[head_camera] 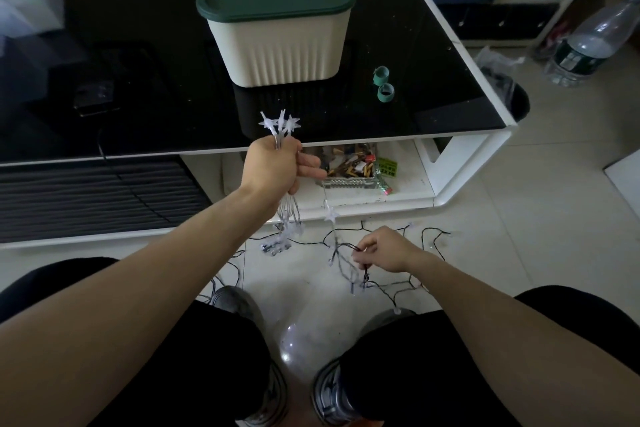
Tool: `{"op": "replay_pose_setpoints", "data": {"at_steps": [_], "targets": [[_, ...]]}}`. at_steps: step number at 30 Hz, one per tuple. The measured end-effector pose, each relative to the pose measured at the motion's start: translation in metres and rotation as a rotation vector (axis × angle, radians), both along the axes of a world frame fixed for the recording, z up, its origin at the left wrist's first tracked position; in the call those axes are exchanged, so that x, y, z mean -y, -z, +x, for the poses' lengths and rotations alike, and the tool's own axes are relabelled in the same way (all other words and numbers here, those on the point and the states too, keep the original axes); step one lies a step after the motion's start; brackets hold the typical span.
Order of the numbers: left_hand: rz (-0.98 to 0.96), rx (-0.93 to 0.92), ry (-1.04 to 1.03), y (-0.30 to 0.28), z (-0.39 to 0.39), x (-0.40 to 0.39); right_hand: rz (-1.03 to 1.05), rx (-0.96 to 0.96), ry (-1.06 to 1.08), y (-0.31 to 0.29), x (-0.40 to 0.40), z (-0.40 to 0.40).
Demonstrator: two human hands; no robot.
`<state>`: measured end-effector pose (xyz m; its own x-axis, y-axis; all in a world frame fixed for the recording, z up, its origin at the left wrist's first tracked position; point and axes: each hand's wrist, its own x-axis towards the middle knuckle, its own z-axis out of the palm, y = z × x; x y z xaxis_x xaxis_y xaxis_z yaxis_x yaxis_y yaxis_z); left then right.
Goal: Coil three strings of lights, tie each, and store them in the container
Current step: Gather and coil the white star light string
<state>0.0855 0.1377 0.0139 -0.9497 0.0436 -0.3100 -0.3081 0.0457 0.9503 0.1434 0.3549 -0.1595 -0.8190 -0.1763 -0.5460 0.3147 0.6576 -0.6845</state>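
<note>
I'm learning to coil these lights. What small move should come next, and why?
Probably bring the right hand up to lay its pinched strand into the clear star-light bundle that the left hand grips; more of the string trails loose on the pale tiled floor.

Dim, soft indoor light; wide-angle bending at the edges; faint reflections on the glossy black tabletop.

No text is showing clearly enough to read. A yellow-green packet on the lower shelf, right of centre, is carrying dark print too small to make out. The label on the plastic bottle at upper right is appearing only as a blurred dark-and-white band.
</note>
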Motion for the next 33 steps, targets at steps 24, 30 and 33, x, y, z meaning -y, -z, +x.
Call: {"op": "replay_pose_setpoints", "data": {"at_steps": [24,30,33], "targets": [[-0.032,0.029,-0.082,0.024,-0.007,-0.004,-0.041,0.268,-0.339,-0.025,0.037,0.008],[-0.013,-0.017,-0.157,0.022,-0.008,-0.001,0.031,0.256,-0.459,-0.031,0.043,0.016],[-0.026,0.012,-0.149,0.023,-0.01,0.001,-0.027,0.081,-0.308,-0.037,0.042,0.015]]}}
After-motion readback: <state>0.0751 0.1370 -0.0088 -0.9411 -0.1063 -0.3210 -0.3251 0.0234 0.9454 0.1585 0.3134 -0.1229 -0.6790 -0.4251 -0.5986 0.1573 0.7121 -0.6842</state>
